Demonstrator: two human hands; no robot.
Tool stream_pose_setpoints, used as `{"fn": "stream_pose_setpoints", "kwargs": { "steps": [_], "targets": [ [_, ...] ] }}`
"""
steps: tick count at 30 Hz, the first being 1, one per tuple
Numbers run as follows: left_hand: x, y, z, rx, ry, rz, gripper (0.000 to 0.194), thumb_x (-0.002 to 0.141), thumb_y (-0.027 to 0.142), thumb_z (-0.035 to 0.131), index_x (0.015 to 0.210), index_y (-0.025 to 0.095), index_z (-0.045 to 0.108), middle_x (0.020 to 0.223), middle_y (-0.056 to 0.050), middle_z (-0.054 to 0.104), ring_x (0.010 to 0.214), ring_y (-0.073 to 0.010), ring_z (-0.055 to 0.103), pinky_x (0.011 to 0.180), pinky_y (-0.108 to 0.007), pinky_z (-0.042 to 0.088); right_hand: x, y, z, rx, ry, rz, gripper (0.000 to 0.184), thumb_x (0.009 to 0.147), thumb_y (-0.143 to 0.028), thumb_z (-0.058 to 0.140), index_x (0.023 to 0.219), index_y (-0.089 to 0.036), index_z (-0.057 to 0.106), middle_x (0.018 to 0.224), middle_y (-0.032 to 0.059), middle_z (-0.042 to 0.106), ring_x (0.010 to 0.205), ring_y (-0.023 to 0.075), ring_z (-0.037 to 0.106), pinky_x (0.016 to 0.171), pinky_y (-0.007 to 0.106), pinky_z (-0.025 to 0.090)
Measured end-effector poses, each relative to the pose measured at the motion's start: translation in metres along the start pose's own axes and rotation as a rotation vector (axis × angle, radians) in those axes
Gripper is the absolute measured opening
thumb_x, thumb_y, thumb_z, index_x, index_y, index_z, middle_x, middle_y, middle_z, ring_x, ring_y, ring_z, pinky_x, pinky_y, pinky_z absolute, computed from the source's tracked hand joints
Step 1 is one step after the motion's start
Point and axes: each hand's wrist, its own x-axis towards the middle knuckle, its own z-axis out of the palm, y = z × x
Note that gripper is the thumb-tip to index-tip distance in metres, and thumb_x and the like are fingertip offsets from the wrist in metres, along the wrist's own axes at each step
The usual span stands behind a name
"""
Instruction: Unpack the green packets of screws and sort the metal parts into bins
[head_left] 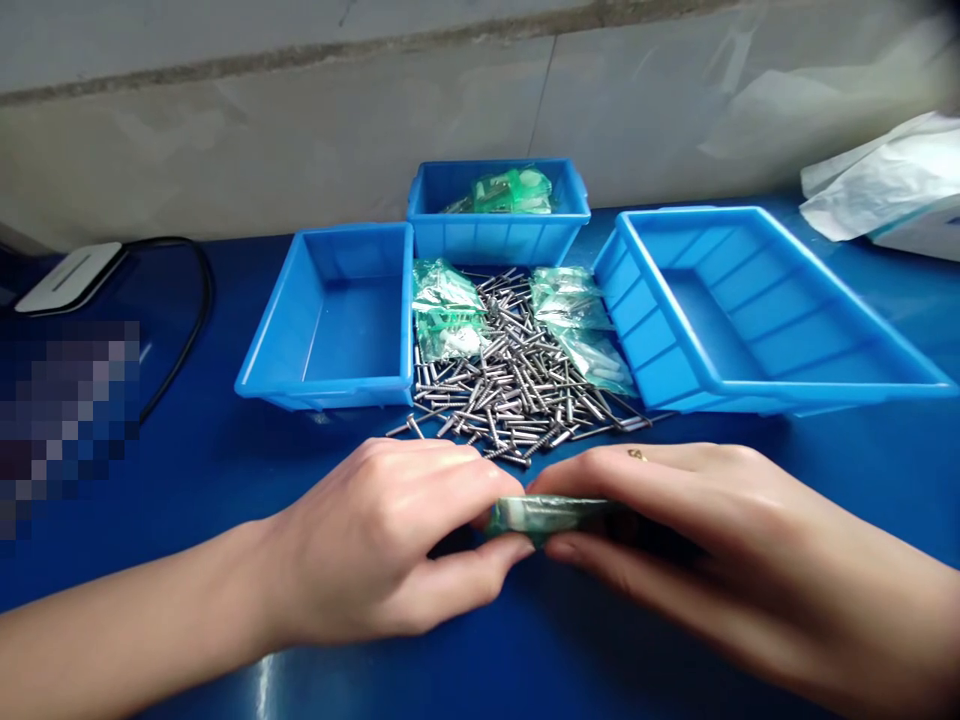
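Note:
Between my two hands, low over the blue table, is a small green-tinted plastic packet (pixel 551 512), seen nearly edge-on. My left hand (pixel 397 530) pinches its left end between thumb and fingers. At the other end my right hand (pixel 697 540) grips it the same way, hiding that side. What the packet contains is hard to make out, apart from something whitish. Just beyond my fingers lies a heap of metal screws (pixel 517 375). Green packets (pixel 448 310) rest on the heap's left side, and more packets (pixel 581 320) lie on its right.
Blue bins flank the heap: a left bin (pixel 274 320) and a larger right bin (pixel 832 390). A back bin (pixel 499 235) holds green packets. At far left sits a white device (pixel 71 278) with a black cable (pixel 206 290). White plastic sheeting (pixel 885 175) lies at far right.

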Motion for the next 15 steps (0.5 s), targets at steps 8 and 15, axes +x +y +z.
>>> {"fn": "stream_pose_setpoints", "kwargs": {
  "steps": [8, 15],
  "targets": [
    [-0.005, 0.001, 0.0, -0.09, 0.038, -0.037, 0.015, 0.122, 0.01, 0.07, 0.116, 0.021, 0.078, 0.088, 0.002, 0.086, 0.066, -0.0131, 0.074, 0.065, -0.022, 0.06, -0.005, 0.002, 0.007, 0.01, 0.283, 0.121, 0.052, 0.127, -0.062, 0.077, 0.087, -0.033, 0.062, 0.065, -0.0051, 0.072, 0.047, 0.0171, 0.061, 0.045, 0.03, 0.047],
    [-0.009, -0.006, -0.002, -0.27, 0.023, 0.074, 0.031, 0.118, 0.025, 0.105, 0.132, 0.022, 0.078, 0.119, -0.007, 0.097, 0.103, -0.0198, 0.096, 0.099, -0.023, 0.079, -0.01, -0.001, 0.014, -0.049, 0.213, 0.187, 0.045, 0.108, -0.077, 0.097, 0.114, -0.033, 0.087, 0.084, 0.0031, 0.087, 0.08, 0.0308, 0.088, 0.067, 0.034, 0.07]
  ]
}}
